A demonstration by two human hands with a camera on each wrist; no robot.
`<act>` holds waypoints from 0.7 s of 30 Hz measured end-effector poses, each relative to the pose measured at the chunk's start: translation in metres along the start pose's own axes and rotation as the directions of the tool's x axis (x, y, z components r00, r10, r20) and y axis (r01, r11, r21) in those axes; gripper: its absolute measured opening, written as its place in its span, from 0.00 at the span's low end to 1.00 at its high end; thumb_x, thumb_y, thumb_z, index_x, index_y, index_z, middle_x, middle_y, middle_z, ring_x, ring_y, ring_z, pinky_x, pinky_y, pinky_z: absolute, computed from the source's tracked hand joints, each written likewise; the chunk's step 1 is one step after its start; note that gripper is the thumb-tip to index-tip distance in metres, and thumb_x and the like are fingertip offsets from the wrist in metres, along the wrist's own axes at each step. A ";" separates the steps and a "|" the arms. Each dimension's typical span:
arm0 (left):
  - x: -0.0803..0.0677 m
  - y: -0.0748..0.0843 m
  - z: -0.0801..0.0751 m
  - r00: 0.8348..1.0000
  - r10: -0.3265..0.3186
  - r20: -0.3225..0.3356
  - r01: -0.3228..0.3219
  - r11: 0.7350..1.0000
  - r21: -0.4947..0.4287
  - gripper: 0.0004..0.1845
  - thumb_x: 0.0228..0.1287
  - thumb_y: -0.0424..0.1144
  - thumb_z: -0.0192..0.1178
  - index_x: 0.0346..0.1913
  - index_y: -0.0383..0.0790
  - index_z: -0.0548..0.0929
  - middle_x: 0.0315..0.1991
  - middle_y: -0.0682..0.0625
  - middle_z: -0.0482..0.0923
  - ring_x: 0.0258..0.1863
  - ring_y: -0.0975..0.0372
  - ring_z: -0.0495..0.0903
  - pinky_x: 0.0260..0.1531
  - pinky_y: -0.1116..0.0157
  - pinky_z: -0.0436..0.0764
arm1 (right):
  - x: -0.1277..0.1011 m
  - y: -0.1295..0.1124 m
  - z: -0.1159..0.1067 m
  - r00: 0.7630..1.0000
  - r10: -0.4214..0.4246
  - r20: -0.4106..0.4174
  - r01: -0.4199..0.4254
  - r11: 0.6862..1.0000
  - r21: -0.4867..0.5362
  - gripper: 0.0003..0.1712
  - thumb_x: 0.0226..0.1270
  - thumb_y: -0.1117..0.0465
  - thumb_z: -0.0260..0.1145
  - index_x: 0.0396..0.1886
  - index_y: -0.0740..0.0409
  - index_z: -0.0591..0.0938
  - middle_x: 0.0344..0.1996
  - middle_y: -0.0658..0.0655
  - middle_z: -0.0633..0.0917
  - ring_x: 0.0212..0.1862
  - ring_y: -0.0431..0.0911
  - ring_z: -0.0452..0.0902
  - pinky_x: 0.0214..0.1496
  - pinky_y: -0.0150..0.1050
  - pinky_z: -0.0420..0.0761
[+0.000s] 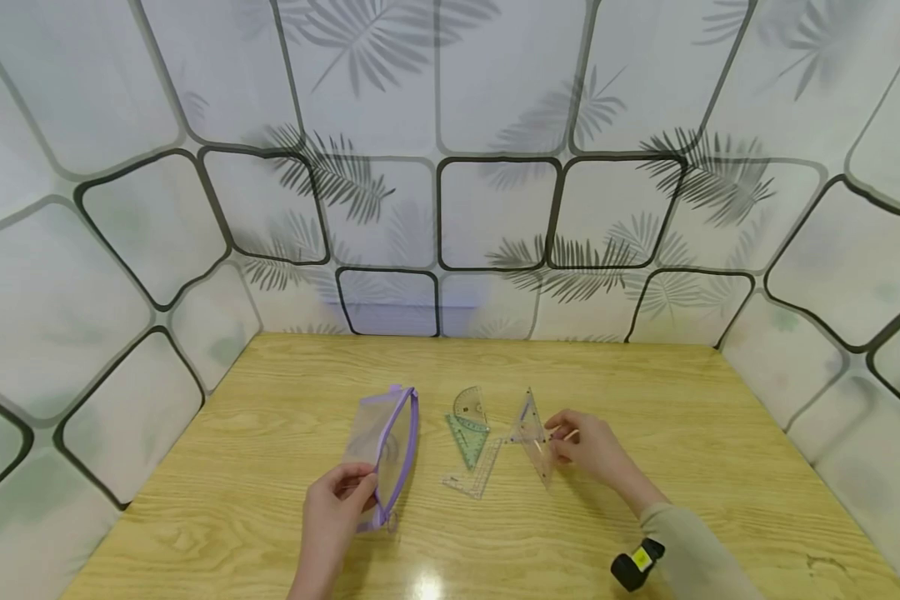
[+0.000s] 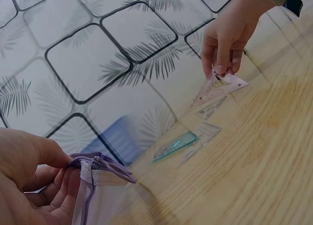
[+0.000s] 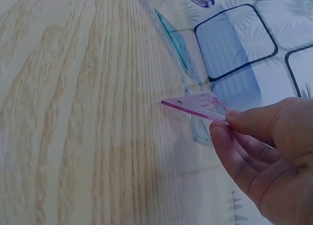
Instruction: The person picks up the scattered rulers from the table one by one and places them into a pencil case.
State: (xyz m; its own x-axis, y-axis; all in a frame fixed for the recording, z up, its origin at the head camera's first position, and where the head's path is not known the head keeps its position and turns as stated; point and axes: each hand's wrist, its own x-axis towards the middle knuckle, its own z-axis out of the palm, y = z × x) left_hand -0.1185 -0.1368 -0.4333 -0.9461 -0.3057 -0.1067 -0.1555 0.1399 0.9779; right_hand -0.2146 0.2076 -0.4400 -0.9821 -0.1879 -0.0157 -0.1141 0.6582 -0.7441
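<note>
One clear pink set square [image 1: 531,435] | pinched by right hand [image 1: 589,451] | left hand [image 1: 337,508] grips mesh pouch [image 1: 387,450]

No words, brands or numbers are showing legibly anywhere. The clear triangle ruler [image 1: 531,433], the green set square [image 1: 468,439], the protractor [image 1: 470,406] and the straight ruler [image 1: 477,477] are carrying printed scale marks, but these are appearing too small and blurred to read.

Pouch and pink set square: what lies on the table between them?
In the head view: a clear protractor, a green set square and a clear ruler, between pouch and pink set square.
</note>
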 end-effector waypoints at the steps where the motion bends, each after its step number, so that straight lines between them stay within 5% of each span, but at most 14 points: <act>1: 0.000 0.000 0.000 1.000 0.001 -0.001 -0.001 1.000 0.000 0.13 0.65 0.30 0.62 0.48 0.25 0.82 0.37 0.41 0.84 0.30 0.65 0.83 0.31 0.75 0.87 | 0.000 -0.001 0.000 1.000 -0.002 -0.003 0.002 1.000 0.008 0.13 0.65 0.72 0.64 0.50 0.65 0.80 0.34 0.57 0.83 0.32 0.43 0.81 0.32 0.36 0.88; 21: -0.002 0.004 0.003 1.000 0.016 -0.003 -0.016 1.000 0.004 0.12 0.64 0.30 0.63 0.47 0.25 0.83 0.38 0.38 0.85 0.30 0.65 0.83 0.32 0.74 0.88 | 0.010 -0.013 0.007 0.995 -0.040 -0.091 0.044 0.998 0.040 0.16 0.66 0.69 0.66 0.53 0.66 0.80 0.36 0.59 0.85 0.32 0.42 0.83 0.34 0.39 0.90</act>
State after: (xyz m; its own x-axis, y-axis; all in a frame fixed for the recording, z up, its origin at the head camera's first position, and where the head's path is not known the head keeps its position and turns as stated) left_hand -0.1179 -0.1328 -0.4294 -0.9477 -0.3060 -0.0909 -0.1417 0.1481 0.9788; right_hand -0.2222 0.1920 -0.4357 -0.9863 -0.1470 0.0746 -0.1506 0.6194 -0.7705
